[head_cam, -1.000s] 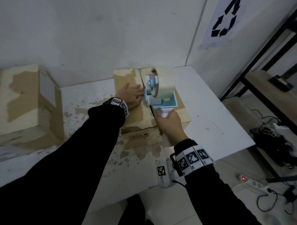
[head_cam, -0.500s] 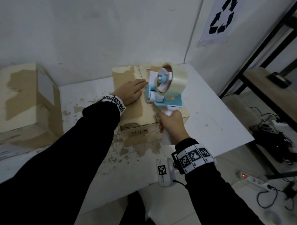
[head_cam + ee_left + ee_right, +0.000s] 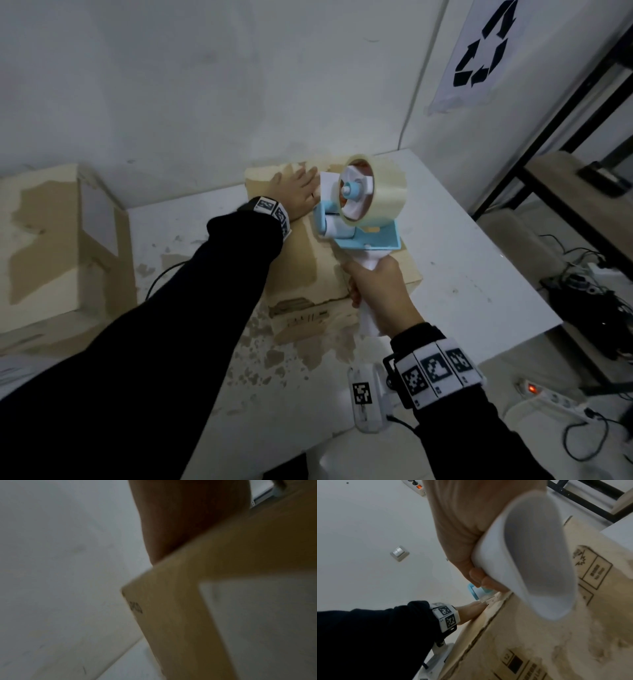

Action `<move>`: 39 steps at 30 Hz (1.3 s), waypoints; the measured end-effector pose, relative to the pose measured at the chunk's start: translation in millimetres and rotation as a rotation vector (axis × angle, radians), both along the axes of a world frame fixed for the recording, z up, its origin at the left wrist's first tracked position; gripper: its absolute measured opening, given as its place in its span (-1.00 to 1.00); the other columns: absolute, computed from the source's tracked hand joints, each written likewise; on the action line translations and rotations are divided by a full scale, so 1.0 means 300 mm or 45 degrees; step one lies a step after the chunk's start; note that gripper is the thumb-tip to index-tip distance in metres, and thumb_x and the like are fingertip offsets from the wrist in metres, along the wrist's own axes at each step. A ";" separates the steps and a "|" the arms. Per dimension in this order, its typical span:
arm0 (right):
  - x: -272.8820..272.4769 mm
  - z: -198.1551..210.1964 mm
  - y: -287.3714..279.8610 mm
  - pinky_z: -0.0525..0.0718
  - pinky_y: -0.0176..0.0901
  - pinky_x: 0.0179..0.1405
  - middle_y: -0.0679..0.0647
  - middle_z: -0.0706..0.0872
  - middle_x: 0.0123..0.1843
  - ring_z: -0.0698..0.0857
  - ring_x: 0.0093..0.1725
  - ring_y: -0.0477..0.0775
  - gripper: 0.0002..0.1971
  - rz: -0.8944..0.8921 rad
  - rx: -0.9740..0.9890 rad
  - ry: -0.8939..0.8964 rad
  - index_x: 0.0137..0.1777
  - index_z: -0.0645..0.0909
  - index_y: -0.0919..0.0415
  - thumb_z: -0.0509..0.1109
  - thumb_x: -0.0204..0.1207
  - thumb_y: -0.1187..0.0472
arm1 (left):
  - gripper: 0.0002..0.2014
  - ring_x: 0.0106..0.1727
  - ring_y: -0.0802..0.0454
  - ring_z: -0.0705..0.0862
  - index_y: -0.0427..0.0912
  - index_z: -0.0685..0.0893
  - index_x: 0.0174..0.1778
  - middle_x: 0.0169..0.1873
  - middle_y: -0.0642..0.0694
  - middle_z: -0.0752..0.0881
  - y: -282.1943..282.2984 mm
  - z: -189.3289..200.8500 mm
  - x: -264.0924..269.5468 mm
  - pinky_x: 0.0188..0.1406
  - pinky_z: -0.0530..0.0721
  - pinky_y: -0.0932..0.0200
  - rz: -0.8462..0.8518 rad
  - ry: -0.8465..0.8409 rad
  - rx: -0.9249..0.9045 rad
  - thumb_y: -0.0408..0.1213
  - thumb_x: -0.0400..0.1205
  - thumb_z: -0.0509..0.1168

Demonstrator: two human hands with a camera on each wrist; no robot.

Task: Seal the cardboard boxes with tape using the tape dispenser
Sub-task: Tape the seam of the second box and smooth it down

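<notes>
On the white table (image 3: pixel 462 274) against the wall, the small cardboard box (image 3: pixel 308 270) shows no clear strip of tape along its seam, so sealing looks barely begun; a bigger box (image 3: pixel 51 246) waits to the left. The left hand (image 3: pixel 297 195) presses flat on the small box's lid, fingers straight. The right hand (image 3: pixel 376 291) clenches the tape dispenser (image 3: pixel 359 209) by its handle, just above the lid.
</notes>
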State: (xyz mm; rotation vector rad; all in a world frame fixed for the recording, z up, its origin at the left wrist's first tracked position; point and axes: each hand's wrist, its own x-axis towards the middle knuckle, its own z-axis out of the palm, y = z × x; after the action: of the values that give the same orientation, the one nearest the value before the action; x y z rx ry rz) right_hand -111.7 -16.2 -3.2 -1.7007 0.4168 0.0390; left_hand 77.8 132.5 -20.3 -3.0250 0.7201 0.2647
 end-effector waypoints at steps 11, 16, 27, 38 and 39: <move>0.005 -0.017 -0.007 0.46 -0.21 -0.51 0.11 0.50 -0.69 0.47 -0.67 0.06 -0.67 -0.009 0.027 0.023 -0.49 0.51 0.21 0.41 0.50 0.22 | -0.08 0.64 0.01 0.09 -0.19 0.03 0.63 0.62 -0.11 0.10 0.023 0.001 0.074 0.60 0.00 -0.19 0.164 -0.055 -0.162 0.24 0.49 0.22; 0.007 -0.009 -0.006 0.46 -0.20 -0.56 0.12 0.50 -0.68 0.45 -0.68 0.05 -0.69 -0.032 0.035 0.022 -0.50 0.49 0.22 0.39 0.49 0.28 | -0.07 0.65 0.01 0.02 -0.17 -0.03 0.64 0.64 -0.09 0.07 0.025 -0.004 0.084 0.58 -0.03 -0.26 0.171 0.001 -0.115 0.31 0.51 0.16; -0.003 -0.017 0.000 0.43 -0.12 -0.50 0.17 0.48 -0.64 0.43 -0.64 0.10 -0.72 -0.110 0.209 0.024 -0.51 0.50 0.23 0.37 0.43 0.33 | -0.37 0.60 0.00 0.21 -0.12 0.21 0.61 0.63 -0.08 0.17 0.041 -0.003 -0.164 0.51 0.13 -0.01 -0.354 0.056 -0.276 -0.07 0.58 -0.23; -0.006 0.008 0.019 0.46 -0.12 -0.50 0.13 0.47 -0.65 0.43 -0.64 0.09 -0.77 -0.123 0.167 0.064 -0.42 0.53 0.23 0.40 0.46 0.29 | -0.19 0.66 0.16 -0.02 0.02 0.14 0.63 0.65 0.04 0.08 0.047 -0.027 -0.244 0.57 -0.26 0.09 -0.385 0.006 -0.179 0.10 0.46 -0.54; -0.010 0.012 0.016 0.45 -0.15 -0.53 0.15 0.47 -0.63 0.43 -0.64 0.08 -0.78 -0.132 0.191 0.076 -0.40 0.54 0.24 0.40 0.46 0.30 | -0.23 0.66 0.17 -0.03 0.01 0.12 0.63 0.65 0.05 0.07 0.045 -0.029 -0.243 0.58 -0.25 0.07 -0.375 0.025 -0.182 0.10 0.50 -0.52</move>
State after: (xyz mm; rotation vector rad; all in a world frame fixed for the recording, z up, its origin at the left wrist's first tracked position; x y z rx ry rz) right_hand -114.7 -11.6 0.5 -1.5309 0.5335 0.0444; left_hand 5.0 146.1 -28.9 -2.9907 1.2192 0.2435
